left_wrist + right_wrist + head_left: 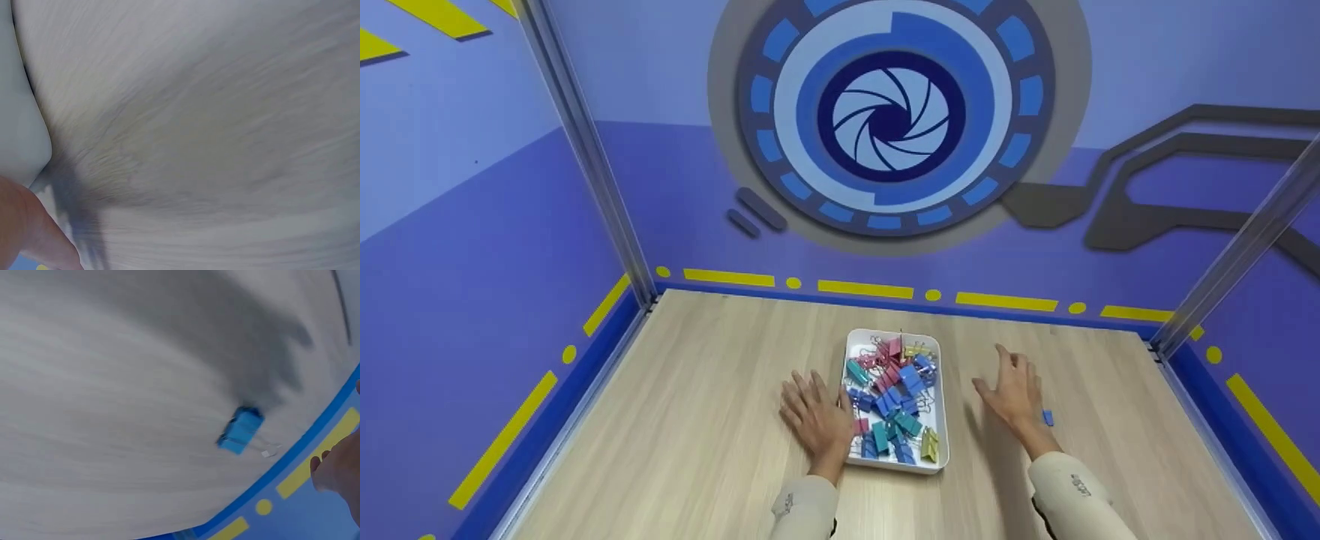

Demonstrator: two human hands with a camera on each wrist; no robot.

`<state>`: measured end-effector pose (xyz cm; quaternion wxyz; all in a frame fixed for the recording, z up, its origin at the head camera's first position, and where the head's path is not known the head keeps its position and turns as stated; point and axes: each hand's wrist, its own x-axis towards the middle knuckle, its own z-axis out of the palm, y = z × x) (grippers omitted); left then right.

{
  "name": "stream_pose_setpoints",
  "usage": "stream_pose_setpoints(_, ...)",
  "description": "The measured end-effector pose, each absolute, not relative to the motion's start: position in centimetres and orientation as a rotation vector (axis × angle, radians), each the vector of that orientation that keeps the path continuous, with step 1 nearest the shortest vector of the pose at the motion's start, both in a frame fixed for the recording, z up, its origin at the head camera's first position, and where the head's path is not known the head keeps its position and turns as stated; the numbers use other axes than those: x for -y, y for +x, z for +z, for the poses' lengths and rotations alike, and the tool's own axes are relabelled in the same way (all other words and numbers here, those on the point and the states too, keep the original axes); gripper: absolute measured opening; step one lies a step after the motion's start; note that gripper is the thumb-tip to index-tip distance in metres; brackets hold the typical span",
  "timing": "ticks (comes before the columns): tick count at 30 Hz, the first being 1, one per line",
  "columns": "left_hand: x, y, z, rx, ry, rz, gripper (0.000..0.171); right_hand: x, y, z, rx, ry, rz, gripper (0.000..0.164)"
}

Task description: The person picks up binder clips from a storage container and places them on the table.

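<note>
A white tray (pixel 895 466) holds a heap of binder clips (pixel 911 381) in blue, green, red and yellow. My left hand (pixel 816 420) is at the tray's left side, fingers spread and thumb right at the rim. In the left wrist view only part of this hand (pixel 36 230) shows, at the lower left. My right hand (pixel 1014 394) is to the right of the tray with its fingers loosely bent, holding nothing. Close beside it, a single blue binder clip (pixel 1048 418) lies on the table; the right wrist view shows this blue clip (pixel 242 430) with its wire handle.
The wooden table (pixel 720 420) runs to blue-and-yellow bordered walls at the back and both sides. Metal posts (pixel 592 165) stand at its far corners. The right hand casts a shadow across the table beside the tray.
</note>
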<state>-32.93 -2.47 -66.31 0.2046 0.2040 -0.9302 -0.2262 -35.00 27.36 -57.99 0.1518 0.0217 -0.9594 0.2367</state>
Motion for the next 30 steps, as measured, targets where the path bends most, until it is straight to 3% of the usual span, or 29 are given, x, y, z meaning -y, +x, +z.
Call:
stream_pose_setpoints(10,2.6,-33.0,-66.0,2.578,0.608,-0.594,0.072,-20.2,-36.8,-56.9,2.719,0.214,0.759,0.066)
stream_pose_setpoints(16,2.3,-33.0,-65.9,2.552,0.609,-0.562,0.072,-17.5,-36.3,-58.2,2.710,0.308,0.779,0.056)
stream_pose_setpoints(30,2.4,-33.2,-66.3,2.566,0.617,-0.539,0.071,-14.9,-36.0,-60.0,2.781,0.261,0.692,0.051)
